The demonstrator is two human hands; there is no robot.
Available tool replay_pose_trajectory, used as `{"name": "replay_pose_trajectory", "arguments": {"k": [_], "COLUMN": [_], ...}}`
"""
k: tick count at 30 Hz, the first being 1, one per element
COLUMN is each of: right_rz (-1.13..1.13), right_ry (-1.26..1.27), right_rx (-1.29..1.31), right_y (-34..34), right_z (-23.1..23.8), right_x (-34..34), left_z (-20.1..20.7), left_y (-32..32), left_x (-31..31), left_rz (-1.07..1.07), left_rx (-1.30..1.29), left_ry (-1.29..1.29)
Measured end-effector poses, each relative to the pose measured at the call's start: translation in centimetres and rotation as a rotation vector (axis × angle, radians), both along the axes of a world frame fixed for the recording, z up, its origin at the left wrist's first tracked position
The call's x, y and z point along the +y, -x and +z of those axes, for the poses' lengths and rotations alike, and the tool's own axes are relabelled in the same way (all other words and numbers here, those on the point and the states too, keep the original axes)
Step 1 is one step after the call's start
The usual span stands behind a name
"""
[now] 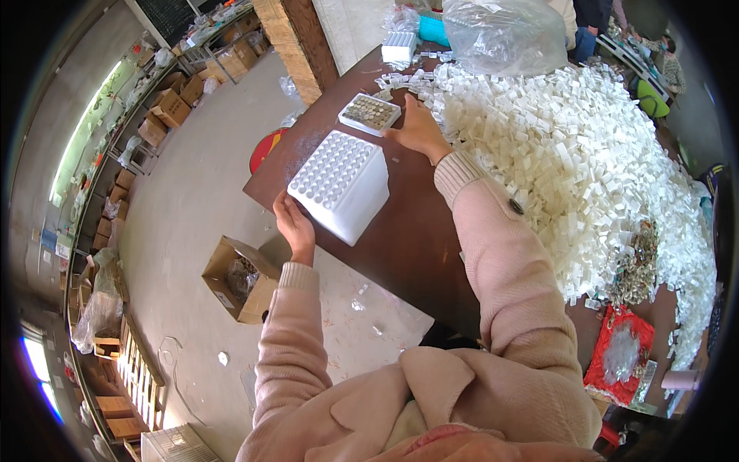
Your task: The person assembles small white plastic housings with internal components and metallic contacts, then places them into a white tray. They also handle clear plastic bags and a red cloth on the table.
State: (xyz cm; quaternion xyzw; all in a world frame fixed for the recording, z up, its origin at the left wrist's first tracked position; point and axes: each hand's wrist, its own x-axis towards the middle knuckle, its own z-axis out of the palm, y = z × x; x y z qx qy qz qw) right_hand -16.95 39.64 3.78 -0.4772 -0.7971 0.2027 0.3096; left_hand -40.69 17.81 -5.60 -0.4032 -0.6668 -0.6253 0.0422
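Nearest the camera, the wearer's pink coat (531, 304) fills the lower part of the view, both sleeves extended forward. On the right, a red packet (622, 350) with clear plastic on it lies on the brown table (435, 266). The left hand (295, 229) is at the near left side of a white block (358, 204), its fingers close together against that side; whether they also grip below cannot be told. The block stands on the table near its left edge, a grid of round openings on its upper face. Just beyond it, a shallow white tray (350, 123) rests on the table, holding rows of small round metallic pieces (373, 112). The right hand (422, 132) is at the tray's right end, thumb and forefinger spread apart; the remaining fingers are not clearly visible. To the right, a large heap of small white pieces (539, 162) covers much of the table. At the far end are a white rack (399, 48), a turquoise container (433, 31) and a clear plastic bag (504, 35).
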Motion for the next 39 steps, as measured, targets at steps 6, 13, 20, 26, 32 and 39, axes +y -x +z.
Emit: {"name": "replay_pose_trajectory", "arguments": {"k": [6, 13, 20, 26, 32, 39], "right_rz": [0.051, 0.064, 0.072, 0.085, 0.078, 0.035], "right_ry": [-0.032, 0.051, 0.125, 0.142, 0.124, 0.124], "right_rx": [-0.283, -0.426, -0.469, -0.496, -0.475, -0.478], "right_y": [4.1, 7.2, 8.5, 8.5, 8.6, 8.2], "right_z": [0.1, -1.0, -1.1, -0.7, -1.0, -1.1], "right_x": [3.9, 6.2, 6.6, 6.6, 6.7, 5.7], "left_z": [-0.9, -2.2, -2.6, -3.2, -3.1, -1.2], "left_y": [0.6, 1.4, 1.3, 1.7, 1.6, 0.6], "left_x": [-0.1, 0.0, -0.3, -0.2, -0.1, -0.3], "left_rz": [0.000, -0.077, -0.080, -0.096, -0.091, 0.010], "left_rx": [0.072, -0.022, -0.110, -0.160, -0.244, 0.038], "left_ry": [0.053, 0.018, 0.016, -0.013, -0.024, 0.117]}}
